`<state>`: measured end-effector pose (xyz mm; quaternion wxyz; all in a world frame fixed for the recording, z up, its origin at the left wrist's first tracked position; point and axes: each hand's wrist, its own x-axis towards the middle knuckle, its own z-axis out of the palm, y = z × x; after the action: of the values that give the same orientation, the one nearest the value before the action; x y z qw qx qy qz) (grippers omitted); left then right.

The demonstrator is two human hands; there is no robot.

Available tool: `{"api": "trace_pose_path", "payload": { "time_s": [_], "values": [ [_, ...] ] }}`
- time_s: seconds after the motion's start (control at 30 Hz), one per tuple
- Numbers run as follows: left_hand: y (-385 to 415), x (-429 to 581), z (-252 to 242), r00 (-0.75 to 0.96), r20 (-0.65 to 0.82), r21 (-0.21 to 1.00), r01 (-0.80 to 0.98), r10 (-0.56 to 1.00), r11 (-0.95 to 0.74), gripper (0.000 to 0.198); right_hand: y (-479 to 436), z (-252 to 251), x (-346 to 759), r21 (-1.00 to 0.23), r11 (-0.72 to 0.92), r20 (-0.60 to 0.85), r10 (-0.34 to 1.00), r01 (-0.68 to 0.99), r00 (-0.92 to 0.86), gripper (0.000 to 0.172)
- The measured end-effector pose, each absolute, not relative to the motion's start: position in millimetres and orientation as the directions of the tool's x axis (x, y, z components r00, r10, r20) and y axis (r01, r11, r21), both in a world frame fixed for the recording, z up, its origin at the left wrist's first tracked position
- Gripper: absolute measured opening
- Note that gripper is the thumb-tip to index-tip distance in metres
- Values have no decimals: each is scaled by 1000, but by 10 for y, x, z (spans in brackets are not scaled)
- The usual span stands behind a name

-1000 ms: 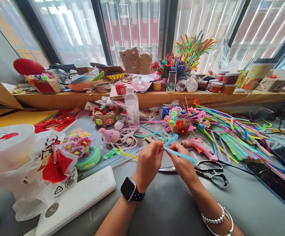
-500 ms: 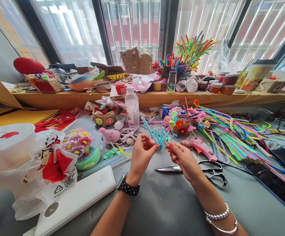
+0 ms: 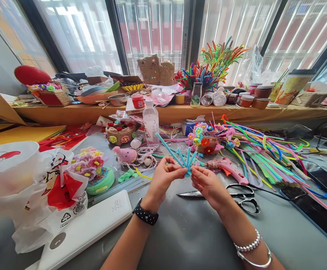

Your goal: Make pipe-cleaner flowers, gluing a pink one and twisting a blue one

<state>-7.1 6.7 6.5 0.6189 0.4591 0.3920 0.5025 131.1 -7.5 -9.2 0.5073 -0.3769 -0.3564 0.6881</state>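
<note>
My left hand (image 3: 165,179) and my right hand (image 3: 208,184) meet over the grey table, both pinching the base of a small bundle of light blue pipe cleaners (image 3: 180,155). The blue stems fan upward and to the left from where my fingertips touch. A black watch sits on my left wrist and silver bracelets on my right. Scissors (image 3: 236,197) lie flat just behind my right hand, and a pink glue gun (image 3: 228,167) lies beyond them.
A heap of coloured pipe cleaners (image 3: 264,150) covers the right. A white power bank (image 3: 87,228) and a plastic bag (image 3: 39,195) lie at left. Flower baskets (image 3: 205,140), a clear bottle (image 3: 151,123), a pink crochet figure (image 3: 125,154) and a phone (image 3: 315,210) crowd the table.
My hands turned the blue pipe cleaners from lying sideways to standing up in a fan, then drew slightly nearer and lower while still pinching the base.
</note>
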Motion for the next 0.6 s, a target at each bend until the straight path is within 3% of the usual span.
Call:
{"api": "trace_pose_path", "payload": {
  "time_s": [0.2,0.6],
  "values": [
    [56,-51,51,182,15,962,-271,983,36,35,-99,-136,1318,-730,-371,-268,928,-574,-258,18],
    [52,-53,37,207,66,956,-293,976,-3,33,-109,-144,1293,-628,-406,-255,913,-663,-318,16]
  ]
}}
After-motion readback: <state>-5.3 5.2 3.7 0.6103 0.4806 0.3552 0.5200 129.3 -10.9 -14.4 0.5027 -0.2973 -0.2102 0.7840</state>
